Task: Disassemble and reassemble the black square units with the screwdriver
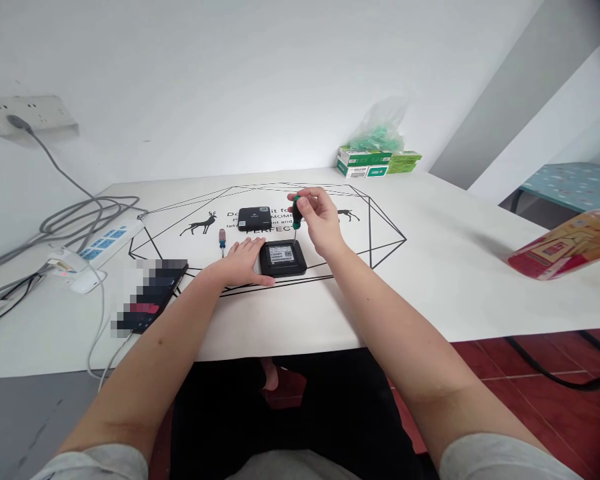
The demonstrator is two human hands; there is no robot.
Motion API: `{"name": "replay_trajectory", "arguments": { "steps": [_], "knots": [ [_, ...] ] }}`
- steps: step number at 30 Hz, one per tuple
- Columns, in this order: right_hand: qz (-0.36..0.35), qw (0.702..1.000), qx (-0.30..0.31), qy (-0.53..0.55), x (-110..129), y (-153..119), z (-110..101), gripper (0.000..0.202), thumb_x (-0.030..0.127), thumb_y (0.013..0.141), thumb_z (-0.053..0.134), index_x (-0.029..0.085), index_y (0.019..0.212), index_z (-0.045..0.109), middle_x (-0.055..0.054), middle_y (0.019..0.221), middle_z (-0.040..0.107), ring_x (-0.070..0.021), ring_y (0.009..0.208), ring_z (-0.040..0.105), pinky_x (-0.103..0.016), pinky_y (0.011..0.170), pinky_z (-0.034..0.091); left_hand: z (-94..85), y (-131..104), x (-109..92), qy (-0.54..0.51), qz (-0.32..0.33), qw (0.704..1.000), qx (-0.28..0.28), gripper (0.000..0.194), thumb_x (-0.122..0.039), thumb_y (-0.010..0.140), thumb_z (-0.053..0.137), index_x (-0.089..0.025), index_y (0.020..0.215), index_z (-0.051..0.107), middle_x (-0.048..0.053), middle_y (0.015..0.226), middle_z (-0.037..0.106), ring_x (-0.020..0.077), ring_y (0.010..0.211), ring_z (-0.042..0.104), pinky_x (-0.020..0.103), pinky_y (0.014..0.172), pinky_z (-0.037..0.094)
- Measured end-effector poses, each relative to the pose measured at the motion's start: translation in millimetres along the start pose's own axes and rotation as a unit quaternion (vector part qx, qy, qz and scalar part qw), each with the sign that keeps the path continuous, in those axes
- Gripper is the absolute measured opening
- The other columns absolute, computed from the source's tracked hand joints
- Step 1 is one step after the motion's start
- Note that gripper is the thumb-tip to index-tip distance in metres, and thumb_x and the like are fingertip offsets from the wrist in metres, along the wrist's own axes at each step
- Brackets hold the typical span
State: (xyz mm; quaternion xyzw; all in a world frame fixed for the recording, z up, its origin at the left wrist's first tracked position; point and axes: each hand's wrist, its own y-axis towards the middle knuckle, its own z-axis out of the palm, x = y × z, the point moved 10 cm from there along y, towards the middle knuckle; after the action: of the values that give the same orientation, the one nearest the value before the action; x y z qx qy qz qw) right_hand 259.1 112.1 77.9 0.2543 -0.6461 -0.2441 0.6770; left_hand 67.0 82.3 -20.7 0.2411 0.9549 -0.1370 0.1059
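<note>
On the white table lies a square black device casing (284,267) with a white label facing up. My left hand (245,259) rests flat against its left side, fingers stretched out and thumb along the near edge. My right hand (320,217) grips a green-and-black screwdriver (297,215) upright, its tip down at the casing's far right part. Whether the tip sits on a screw is too small to tell. Just beyond is a second black square piece (255,218) with small labels. A smaller screwdriver (223,241) with a red and blue handle lies left of the casing.
A phone (155,297), partly pixelated, and a power strip (107,247) with tangled cables lie to the left. Green-and-white boxes (364,162) with a plastic bag on top stand at the back right. A red-and-orange package (555,250) is at the right.
</note>
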Motion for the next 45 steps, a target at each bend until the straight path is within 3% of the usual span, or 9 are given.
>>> {"name": "replay_trajectory", "arguments": {
  "steps": [6,12,17,20,23,26,33,38,45],
  "knots": [
    [-0.012,1.000,-0.017,-0.022,3,-1,-5,0.048,0.075,0.096,0.068,0.031,0.116,0.075,-0.005,0.114,0.082,-0.0259,0.110,0.078,-0.049,0.098,0.063,0.1,0,0,0.006,0.002,1.000,0.004,0.140,-0.090,0.075,0.066,-0.016,0.180,0.009,0.019,0.187,0.013,0.0425,0.174,0.008,0.060,0.140,0.011],
    [-0.027,0.998,-0.032,-0.056,1,0,-12,0.027,0.052,0.102,0.066,0.033,0.115,0.081,-0.003,0.114,0.078,-0.0256,0.110,0.072,-0.050,0.102,0.059,0.1,-2,-1,0.004,0.000,1.000,0.009,0.141,-0.091,0.076,0.065,-0.017,0.180,0.007,0.018,0.188,0.012,0.0435,0.174,0.007,0.060,0.140,0.012],
    [-0.017,0.996,-0.033,-0.075,0,1,-13,0.022,0.036,0.096,0.069,0.032,0.116,0.077,-0.001,0.100,0.069,-0.0204,0.091,0.063,-0.043,0.091,0.057,0.4,-3,-2,0.011,-0.001,1.000,0.015,0.142,-0.093,0.076,0.063,-0.014,0.180,0.006,0.018,0.188,0.010,0.0431,0.174,0.007,0.060,0.140,0.011],
    [-0.014,0.996,-0.041,-0.073,-1,1,-13,0.023,0.039,0.092,0.076,0.030,0.113,0.071,-0.001,0.103,0.067,-0.0198,0.094,0.063,-0.039,0.087,0.056,0.5,-3,-2,0.011,-0.003,1.000,0.017,0.142,-0.091,0.077,0.063,-0.013,0.180,0.005,0.019,0.188,0.009,0.0429,0.174,0.005,0.060,0.140,0.011],
    [-0.008,0.999,-0.039,-0.031,-2,-1,-10,0.035,0.047,0.088,0.084,0.031,0.109,0.061,-0.003,0.126,0.069,-0.0201,0.102,0.068,-0.038,0.088,0.058,-0.1,-3,-3,0.009,-0.002,1.000,0.014,0.141,-0.090,0.077,0.065,-0.013,0.180,0.005,0.019,0.187,0.009,0.0438,0.174,0.005,0.060,0.140,0.010],
    [0.010,1.000,-0.023,0.004,-4,-2,-4,0.047,0.055,0.085,0.088,0.032,0.108,0.055,-0.003,0.140,0.069,-0.0185,0.096,0.071,-0.041,0.088,0.061,-0.5,-3,-3,0.003,0.001,1.000,0.012,0.140,-0.088,0.077,0.066,-0.016,0.180,0.005,0.019,0.188,0.009,0.0449,0.173,0.006,0.061,0.139,0.011],
    [-0.017,0.999,-0.016,-0.035,8,-3,-2,0.045,0.073,0.098,0.068,0.031,0.115,0.070,-0.005,0.123,0.078,-0.0215,0.098,0.072,-0.046,0.094,0.063,1.5,-3,-2,-0.010,0.002,1.000,0.018,0.142,-0.091,0.078,0.065,-0.019,0.181,0.000,0.016,0.188,0.005,0.0448,0.174,0.001,0.062,0.139,0.009],
    [-0.009,1.000,-0.001,-0.026,4,-4,-1,0.043,0.071,0.099,0.068,0.033,0.118,0.074,-0.004,0.117,0.080,-0.0264,0.114,0.074,-0.050,0.103,0.062,1.1,-3,-2,-0.009,0.003,1.000,0.017,0.142,-0.092,0.077,0.064,-0.019,0.181,0.000,0.016,0.188,0.006,0.0444,0.174,0.002,0.061,0.140,0.008],
    [-0.018,0.995,-0.047,-0.087,-1,-2,-17,0.028,0.048,0.105,0.058,0.035,0.112,0.082,-0.003,0.118,0.079,-0.0294,0.121,0.068,-0.060,0.117,0.051,0.1,-6,-3,-0.014,-0.011,1.000,0.026,0.143,-0.092,0.077,0.064,-0.018,0.181,0.000,0.017,0.188,0.004,0.0430,0.174,0.000,0.059,0.140,0.007]
  ]
}}
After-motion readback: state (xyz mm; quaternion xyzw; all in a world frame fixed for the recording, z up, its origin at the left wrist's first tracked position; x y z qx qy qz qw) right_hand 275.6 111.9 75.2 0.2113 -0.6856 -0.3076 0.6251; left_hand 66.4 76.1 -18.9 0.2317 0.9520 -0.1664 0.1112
